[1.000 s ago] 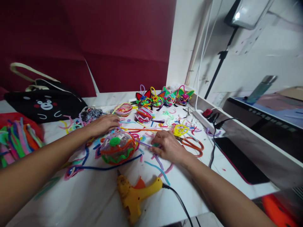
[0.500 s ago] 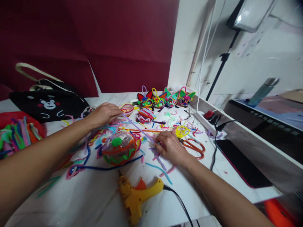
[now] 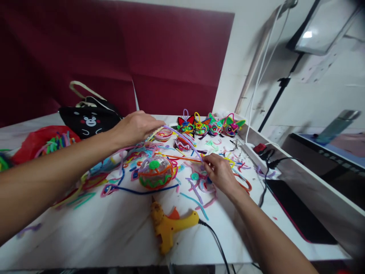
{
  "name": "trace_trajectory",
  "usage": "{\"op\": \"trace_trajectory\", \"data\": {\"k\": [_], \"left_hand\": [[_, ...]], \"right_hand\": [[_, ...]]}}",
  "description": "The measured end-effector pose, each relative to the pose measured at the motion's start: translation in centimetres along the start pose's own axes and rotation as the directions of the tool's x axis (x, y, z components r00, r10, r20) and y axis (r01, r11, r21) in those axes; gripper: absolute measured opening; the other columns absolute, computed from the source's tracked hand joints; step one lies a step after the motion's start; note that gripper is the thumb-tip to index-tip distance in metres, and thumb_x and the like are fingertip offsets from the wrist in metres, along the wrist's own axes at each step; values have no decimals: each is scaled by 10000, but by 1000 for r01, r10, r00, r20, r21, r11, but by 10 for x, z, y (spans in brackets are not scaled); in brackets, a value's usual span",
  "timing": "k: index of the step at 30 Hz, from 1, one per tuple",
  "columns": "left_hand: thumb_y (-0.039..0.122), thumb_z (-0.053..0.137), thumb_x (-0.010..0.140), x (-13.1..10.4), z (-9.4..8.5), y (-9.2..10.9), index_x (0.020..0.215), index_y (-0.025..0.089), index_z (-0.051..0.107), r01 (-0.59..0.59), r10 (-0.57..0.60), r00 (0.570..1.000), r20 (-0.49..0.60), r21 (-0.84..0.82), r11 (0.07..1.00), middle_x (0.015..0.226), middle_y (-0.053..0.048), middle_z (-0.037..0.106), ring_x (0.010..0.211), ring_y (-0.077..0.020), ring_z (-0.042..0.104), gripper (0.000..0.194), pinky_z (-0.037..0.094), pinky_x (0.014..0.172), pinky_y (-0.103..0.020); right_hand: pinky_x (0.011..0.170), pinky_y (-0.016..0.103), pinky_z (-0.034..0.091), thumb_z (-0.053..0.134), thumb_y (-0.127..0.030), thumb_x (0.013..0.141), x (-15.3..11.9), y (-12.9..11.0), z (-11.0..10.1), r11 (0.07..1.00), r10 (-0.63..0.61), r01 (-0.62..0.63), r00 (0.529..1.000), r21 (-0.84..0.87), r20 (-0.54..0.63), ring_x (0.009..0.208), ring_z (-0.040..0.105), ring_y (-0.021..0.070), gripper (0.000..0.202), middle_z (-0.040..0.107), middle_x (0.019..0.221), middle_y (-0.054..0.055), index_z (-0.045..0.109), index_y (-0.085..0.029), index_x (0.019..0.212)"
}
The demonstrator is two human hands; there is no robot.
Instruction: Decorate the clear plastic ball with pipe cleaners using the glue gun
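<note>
**Pinching with the fingers of both hands on one purple pipe cleaner [image 3: 182,134]**

Gripping one end at the fingertips of the left hand [image 3: 142,125], raised and reaching forward with the back of the hand facing up. Being unable to tell how closely the thumb is pressing there, with the underside mostly hidden. Pressing thumb and forefinger together on the other end with the right hand [image 3: 221,171], lower and nearer the tabletop [image 3: 114,236], while curling the remaining fingers inward. Bowing the pipe cleaner upward in a shallow arc between the hands, above the scattered craft pieces.

Resting both forearms on nothing visible, while reaching around a clear ball [image 3: 155,174] sitting between them with a green disc and orange and green trim. Having a yellow glue gun [image 3: 169,228] lying on its side in front of that ball, a dark blue pipe cleaner [image 3: 145,191] running between the two, and four eared ornaments [image 3: 200,127] standing in a row farther back.
</note>
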State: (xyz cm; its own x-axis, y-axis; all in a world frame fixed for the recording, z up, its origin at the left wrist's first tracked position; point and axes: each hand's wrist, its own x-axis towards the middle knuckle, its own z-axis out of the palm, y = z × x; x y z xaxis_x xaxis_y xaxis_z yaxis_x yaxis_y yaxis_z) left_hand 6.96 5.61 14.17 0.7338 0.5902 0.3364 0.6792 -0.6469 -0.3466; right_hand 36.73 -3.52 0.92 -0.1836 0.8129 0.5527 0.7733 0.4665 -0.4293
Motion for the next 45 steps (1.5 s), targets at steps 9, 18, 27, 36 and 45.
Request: {"op": "trace_trajectory", "data": {"k": [9, 18, 27, 36, 45], "left_hand": [[296, 393, 929, -50, -32, 44, 1363, 264, 562, 63, -47, 996, 75, -221, 973, 1224, -55, 691, 1027, -232, 668, 466, 502, 884, -310], [454, 400, 952, -117, -22, 92, 1305, 258, 644, 302, -293, 950, 110, -574, 761, 679, -9, 723, 495, -156, 621, 472, 500, 540, -244], [673, 580, 812, -118, -13, 110, 1237, 232, 569, 541, -368, 797, 479, -837, 83, 797, -55, 744, 411, -172, 612, 613, 424, 291, -242], [595, 724, 743, -75, -13, 130, 845, 183, 651, 480, -343, 791, 507, -862, -164, 833, -84, 757, 674, -210, 712, 431, 570, 523, -282], [440, 743, 740, -47, 9, 152, 1332, 263, 418, 426, -340, 789, 512, -854, -298, 918, -32, 736, 530, -175, 693, 698, 570, 552, -315]], "right_hand": [[609, 297, 423, 423, -342, 970, -3, -1, 3, 986, 109, -100, 992, 132, -59, 583, 593, 204, 201, 634, 675, 19, 571, -211, 1003], [665, 302, 500, 562, -385, 889, -3, -10, 8, 882, 106, -104, 994, 460, 21, 716, 635, 193, 186, 671, 813, 45, 618, -210, 920], [513, 255, 426, 650, -573, 790, 4, -13, 1, 635, 185, -269, 963, 725, 195, 513, 523, 125, 371, 677, 658, 7, 614, -204, 801], [528, 230, 383, 751, -543, 719, 4, -17, -8, 523, 221, -319, 946, 790, 236, 555, 516, 106, 363, 702, 698, -5, 714, -191, 799], [535, 248, 390, 767, -514, 719, 7, -16, -14, 493, 240, -304, 948, 815, 209, 550, 533, 124, 324, 680, 617, -5, 710, -198, 766]]}}
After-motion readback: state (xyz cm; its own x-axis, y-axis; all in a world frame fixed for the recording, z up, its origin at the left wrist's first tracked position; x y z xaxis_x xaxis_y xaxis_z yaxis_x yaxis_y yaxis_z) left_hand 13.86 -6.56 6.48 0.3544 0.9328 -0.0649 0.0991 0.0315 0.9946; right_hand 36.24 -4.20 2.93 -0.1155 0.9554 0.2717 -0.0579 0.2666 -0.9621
